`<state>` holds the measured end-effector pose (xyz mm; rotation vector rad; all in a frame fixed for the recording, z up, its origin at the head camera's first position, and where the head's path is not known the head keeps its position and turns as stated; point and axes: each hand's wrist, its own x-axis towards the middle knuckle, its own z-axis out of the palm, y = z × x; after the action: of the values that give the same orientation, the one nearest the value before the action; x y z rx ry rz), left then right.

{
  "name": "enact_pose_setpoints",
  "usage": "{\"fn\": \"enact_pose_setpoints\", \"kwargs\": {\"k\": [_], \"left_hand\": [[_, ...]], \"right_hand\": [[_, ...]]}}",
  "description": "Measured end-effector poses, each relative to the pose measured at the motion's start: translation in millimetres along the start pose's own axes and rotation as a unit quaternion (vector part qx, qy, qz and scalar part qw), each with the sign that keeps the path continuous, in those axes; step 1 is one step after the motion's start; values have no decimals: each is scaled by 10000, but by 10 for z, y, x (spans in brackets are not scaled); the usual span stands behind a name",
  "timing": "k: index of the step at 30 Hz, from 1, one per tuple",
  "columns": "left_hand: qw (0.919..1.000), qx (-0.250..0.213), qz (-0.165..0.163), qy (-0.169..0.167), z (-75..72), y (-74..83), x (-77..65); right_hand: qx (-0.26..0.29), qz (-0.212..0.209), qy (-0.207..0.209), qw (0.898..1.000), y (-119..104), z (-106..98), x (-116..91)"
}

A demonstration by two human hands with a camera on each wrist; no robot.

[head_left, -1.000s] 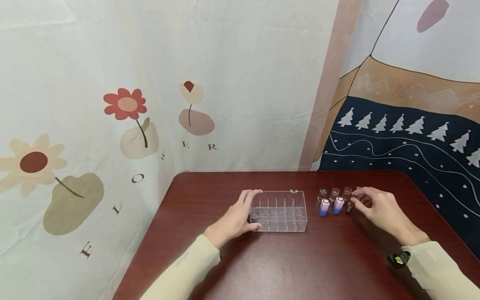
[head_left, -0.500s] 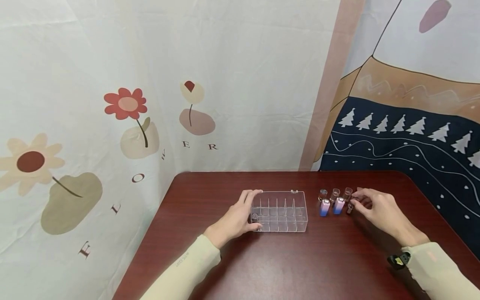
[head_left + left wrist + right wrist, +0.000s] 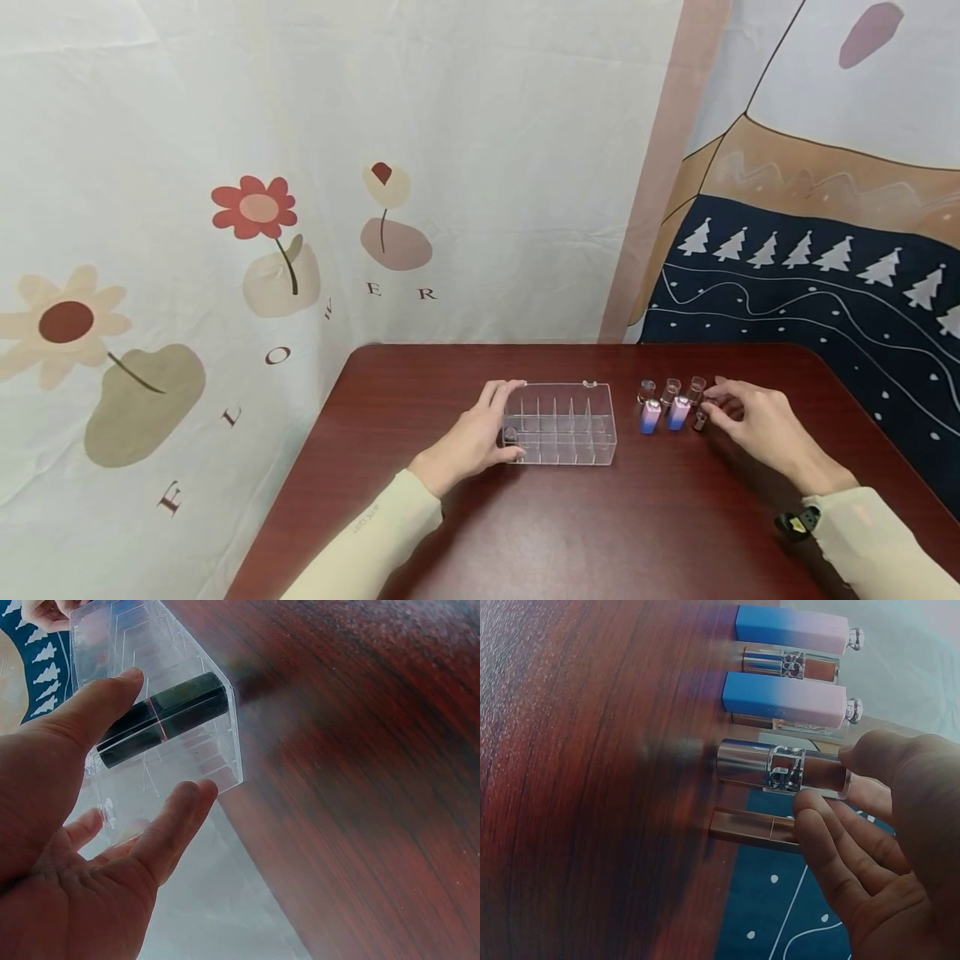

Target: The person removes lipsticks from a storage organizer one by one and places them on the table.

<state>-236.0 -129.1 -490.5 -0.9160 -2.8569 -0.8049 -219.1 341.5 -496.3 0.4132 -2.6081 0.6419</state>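
My left hand (image 3: 468, 429) holds the left end of a clear divided box (image 3: 562, 450), thumb at its front and fingers at its back. A glossy black lipstick tube (image 3: 169, 716) with a thin band round its middle stands in the end compartment. On the right, my right hand (image 3: 761, 421) pinches the upper part of a silver-based lip tube with a see-through cap (image 3: 750, 763), thumb on one side and fingertips on the other. Its base is at the table. A rose-gold lipstick tube (image 3: 742, 825) stands just beyond, partly hidden behind those fingers.
Left of the right hand stand two blue-and-pink tubes (image 3: 650, 417) in front. Behind them is a row of clear-capped tubes (image 3: 671, 390). Everything rests on a dark red wooden table (image 3: 570, 533), with a printed curtain (image 3: 487, 167) along its back edge.
The silver-based tube stands straighter than a second ago, when it leaned in the right hand's fingers. The left hand and the box keep their place.
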Motion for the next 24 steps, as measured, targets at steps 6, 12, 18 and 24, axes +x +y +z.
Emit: {"fn": "enact_pose_setpoints", "kwargs": {"k": [6, 12, 18, 24], "left_hand": [[10000, 58, 12, 9, 8, 0, 0], [10000, 78, 40, 21, 10, -1, 0], [10000, 38, 22, 16, 14, -4, 0], [10000, 60, 38, 26, 7, -5, -2]], "right_hand": [[-25, -66, 32, 10000, 11, 9, 5], [-24, -161, 93, 9998, 28, 16, 16], [-18, -197, 119, 9997, 40, 24, 22], [-1, -175, 97, 9998, 44, 34, 25]]}}
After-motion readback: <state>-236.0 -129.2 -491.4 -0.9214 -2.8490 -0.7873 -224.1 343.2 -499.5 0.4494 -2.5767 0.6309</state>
